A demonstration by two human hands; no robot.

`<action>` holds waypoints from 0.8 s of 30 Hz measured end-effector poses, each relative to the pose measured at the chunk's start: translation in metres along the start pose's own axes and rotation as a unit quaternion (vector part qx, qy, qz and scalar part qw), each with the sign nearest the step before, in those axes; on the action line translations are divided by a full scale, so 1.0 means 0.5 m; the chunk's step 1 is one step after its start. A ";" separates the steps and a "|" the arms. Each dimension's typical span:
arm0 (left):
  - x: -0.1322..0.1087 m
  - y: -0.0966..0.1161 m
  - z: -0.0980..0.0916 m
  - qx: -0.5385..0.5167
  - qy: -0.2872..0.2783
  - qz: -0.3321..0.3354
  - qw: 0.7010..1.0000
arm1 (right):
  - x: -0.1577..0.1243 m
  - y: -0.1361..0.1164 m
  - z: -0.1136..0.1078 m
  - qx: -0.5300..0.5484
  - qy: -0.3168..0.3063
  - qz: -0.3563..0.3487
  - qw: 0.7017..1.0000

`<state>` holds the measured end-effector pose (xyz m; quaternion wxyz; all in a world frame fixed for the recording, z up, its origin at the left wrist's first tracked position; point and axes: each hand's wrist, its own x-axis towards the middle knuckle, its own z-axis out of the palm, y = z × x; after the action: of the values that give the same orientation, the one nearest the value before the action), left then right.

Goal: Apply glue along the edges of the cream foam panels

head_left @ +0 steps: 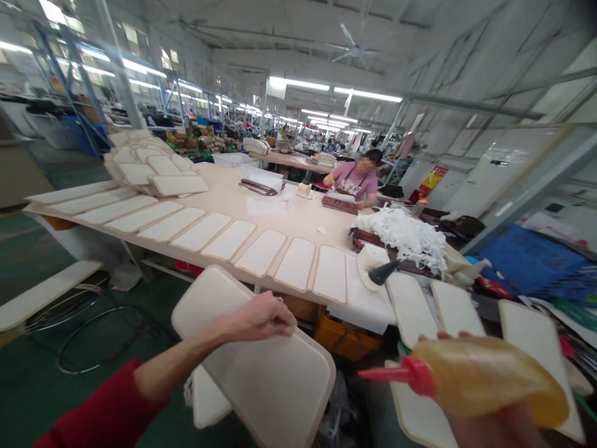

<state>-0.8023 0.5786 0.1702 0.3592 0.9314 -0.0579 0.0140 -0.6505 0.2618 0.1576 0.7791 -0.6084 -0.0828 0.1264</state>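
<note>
Head view: the left hand reaches out from a red sleeve, its fingers closed over the edge of a cream padded panel held flat in mid-air below the worktop. The right hand grips a yellowish squeeze bottle, red nozzle pointing left toward the panel. A row of matching panels lines the worktop's near edge. Across it, a person in pink sits working.
</note>
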 end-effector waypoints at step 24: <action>0.019 0.292 -0.102 -0.149 -0.272 0.030 0.950 | -0.112 -0.220 0.096 0.121 -0.222 -0.024 0.967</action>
<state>-0.8093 0.5046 0.3064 0.4641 0.8335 -0.1830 -0.2376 -0.7069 0.2648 0.2776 0.8117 -0.4641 -0.2528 0.2485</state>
